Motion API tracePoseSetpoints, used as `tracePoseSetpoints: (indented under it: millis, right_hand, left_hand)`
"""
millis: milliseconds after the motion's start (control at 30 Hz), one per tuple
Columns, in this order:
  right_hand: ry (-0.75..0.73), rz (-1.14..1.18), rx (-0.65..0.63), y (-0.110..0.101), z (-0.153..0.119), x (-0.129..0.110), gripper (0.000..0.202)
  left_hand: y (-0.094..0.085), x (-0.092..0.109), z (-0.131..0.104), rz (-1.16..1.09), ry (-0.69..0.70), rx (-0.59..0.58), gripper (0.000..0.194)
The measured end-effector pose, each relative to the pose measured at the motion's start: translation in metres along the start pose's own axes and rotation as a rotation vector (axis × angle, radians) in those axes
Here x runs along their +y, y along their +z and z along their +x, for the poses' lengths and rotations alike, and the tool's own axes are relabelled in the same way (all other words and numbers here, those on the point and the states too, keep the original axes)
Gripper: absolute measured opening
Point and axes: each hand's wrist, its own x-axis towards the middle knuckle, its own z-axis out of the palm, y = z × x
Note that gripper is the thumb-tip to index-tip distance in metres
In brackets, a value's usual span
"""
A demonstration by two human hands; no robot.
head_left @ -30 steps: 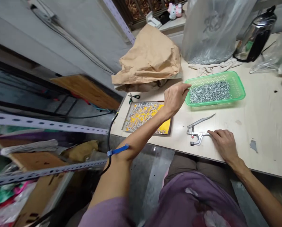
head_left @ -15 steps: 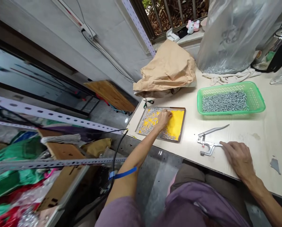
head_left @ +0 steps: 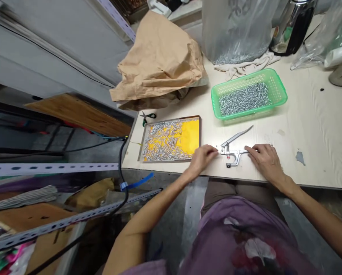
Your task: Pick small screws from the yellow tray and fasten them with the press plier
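Note:
My left hand (head_left: 202, 158) is pinched closed between the tray and the hand tool, its fingertips near the tool's left end; what it holds is too small to name. A silver plier-like tool (head_left: 235, 152) lies on the table with its upper lever raised. The fingers of my right hand (head_left: 266, 162) press together on the tool's right handle end. Left of my left hand is a shallow tray (head_left: 200, 133) with a yellow bottom (head_left: 190, 137) and many small metal pins (head_left: 162, 141), thickest on its left side.
Behind the tool is a green basket (head_left: 278, 97) of metal pins. A brown paper bag (head_left: 162, 61), scissors (head_left: 149, 115), a clear plastic bag (head_left: 236, 30), a cloth (head_left: 248, 67) and a kettle (head_left: 292, 28) stand or lie further back. A black cable (head_left: 120, 156) hangs at the left.
My left hand has left the pins in the tray and moved right, beside the tool. My right hand stays at the tool's handle. The view has shifted right and down.

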Motion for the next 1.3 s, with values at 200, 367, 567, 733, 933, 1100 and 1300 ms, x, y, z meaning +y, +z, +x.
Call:
tracePoseSetpoints:
  millis: [200,367,567,733,933,1100,1300]
  right_hand:
    - [-0.012,-0.032,-0.033,-0.004,-0.001,-0.001,0.032]
    - [-0.03,-0.037,-0.091,-0.007,0.006,-0.002,0.03]
    - [-0.079,-0.089,-0.142,-0.004,0.017,-0.005,0.02]
    - [-0.117,-0.116,-0.2,-0.004,0.02,-0.007,0.025]
    - [-0.125,-0.134,-0.205,-0.003,0.022,-0.009,0.025]
    - [-0.132,-0.099,-0.177,-0.001,0.021,-0.009,0.026]
    - [-0.094,-0.081,-0.183,-0.002,0.021,-0.012,0.025]
  left_hand:
    - [0.032,0.022,-0.019,0.244,0.046,-0.068,0.008]
    - [0.03,0.018,-0.021,0.307,0.041,-0.048,0.012]
    - [0.034,0.013,-0.026,0.393,0.07,-0.022,0.017]
    - [0.034,0.016,-0.025,0.393,0.039,-0.028,0.019]
    - [0.032,0.026,-0.014,-0.386,-0.386,-0.143,0.006]
    - [0.034,0.031,-0.008,-0.785,-0.631,-0.242,0.023]
    - [0.036,0.035,-0.009,-0.778,-0.694,-0.262,0.027]
